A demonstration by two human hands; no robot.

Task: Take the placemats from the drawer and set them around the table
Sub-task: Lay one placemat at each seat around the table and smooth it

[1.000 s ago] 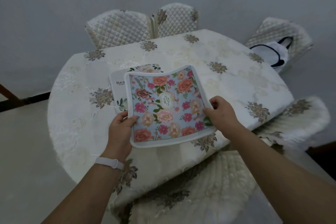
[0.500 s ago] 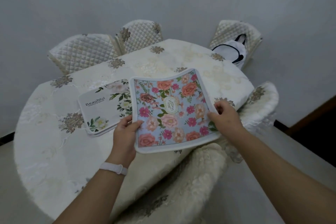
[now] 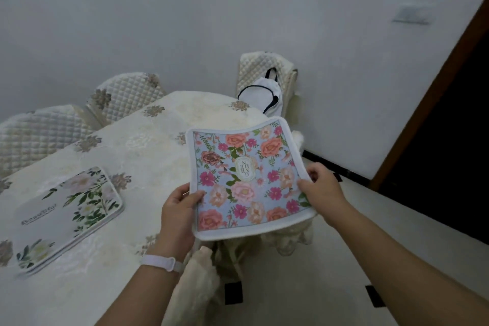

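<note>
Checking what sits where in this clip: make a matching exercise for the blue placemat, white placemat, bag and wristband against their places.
1 blue placemat
2 white placemat
3 bag
4 wristband

A on the chair
B round the left wrist
C lying on the table
D held by left hand and right hand

Pairs: 1-D, 2-C, 3-A, 4-B

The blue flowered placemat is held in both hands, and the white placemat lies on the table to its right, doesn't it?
Not quite. The head view shows the left hand and right hand both holding the blue flowered placemat, but the white placemat lies on the table to its left, not its right.
</note>
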